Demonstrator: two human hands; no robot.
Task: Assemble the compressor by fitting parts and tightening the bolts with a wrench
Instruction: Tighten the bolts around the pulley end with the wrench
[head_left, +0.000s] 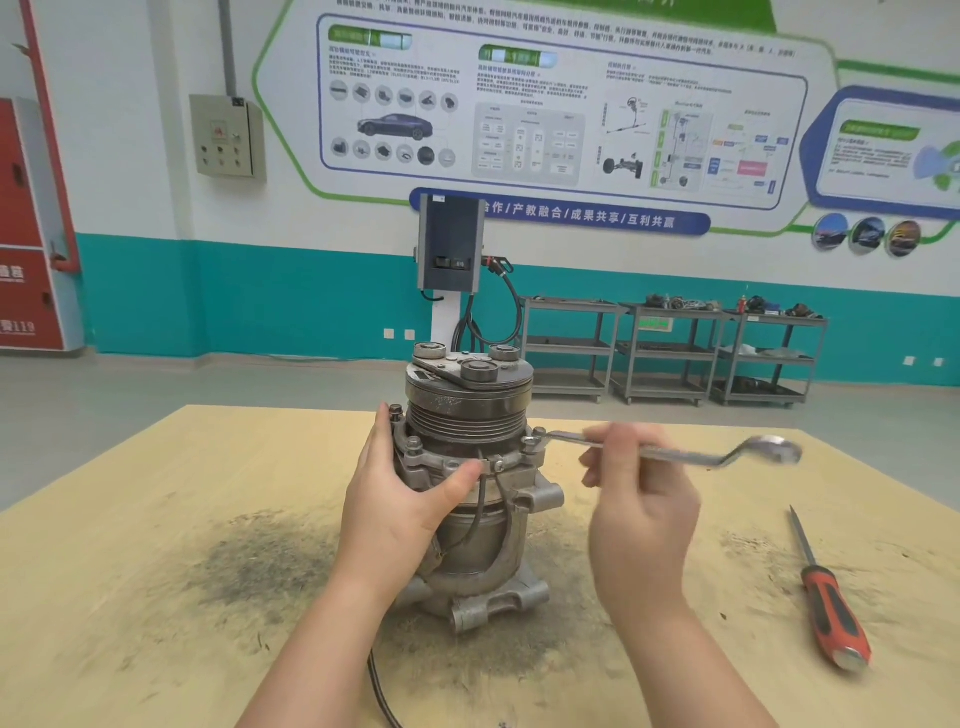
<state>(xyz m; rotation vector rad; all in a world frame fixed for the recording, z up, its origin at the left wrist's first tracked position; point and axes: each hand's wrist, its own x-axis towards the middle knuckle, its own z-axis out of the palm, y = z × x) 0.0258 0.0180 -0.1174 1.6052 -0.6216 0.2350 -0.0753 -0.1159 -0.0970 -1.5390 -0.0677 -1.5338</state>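
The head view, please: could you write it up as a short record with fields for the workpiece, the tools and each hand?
workpiece: grey metal compressor standing upright on the pale wooden table
tool in use: silver ring wrench, one end on a flange bolt
left hand: grips the compressor's flange
right hand: holds the wrench shaft
idle tool: red-and-black-handled screwdriver, lying on the table at right

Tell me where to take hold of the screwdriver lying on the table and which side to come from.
Take the screwdriver by its orange and black handle, the thick end nearest the person; the thin shaft tapers to a point at the far end. It lies flat on the table with bare wood around it, so a grip from above, fingers across the handle, looks easiest.
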